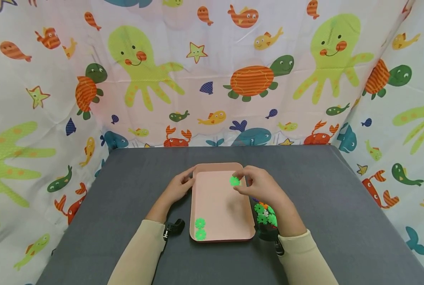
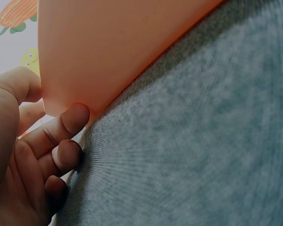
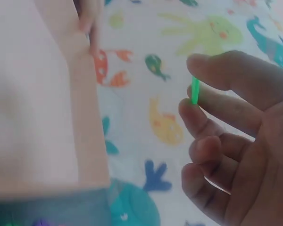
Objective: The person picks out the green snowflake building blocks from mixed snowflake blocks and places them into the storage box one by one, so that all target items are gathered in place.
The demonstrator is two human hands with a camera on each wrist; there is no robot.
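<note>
A pink rectangular tray (image 1: 220, 209) lies on the dark grey table. My left hand (image 1: 179, 185) grips its left rim near the far corner; in the left wrist view the thumb and fingers (image 2: 75, 118) close around the edge. Over the tray's far right part, my right hand (image 1: 260, 184) pinches a green notched plastic disc (image 1: 235, 181). Seen edge-on in the right wrist view, this disc (image 3: 195, 90) stands between thumb and fingertips. Two similar green discs (image 1: 200, 228) lie one behind the other in the tray's near left corner.
Right of the tray, partly hidden by my right forearm, is a pile of mostly green discs (image 1: 263, 213) with some orange, white and purple ones. A curtain (image 1: 205, 99) printed with sea animals hangs behind the grey tabletop (image 1: 140, 166) and at its sides.
</note>
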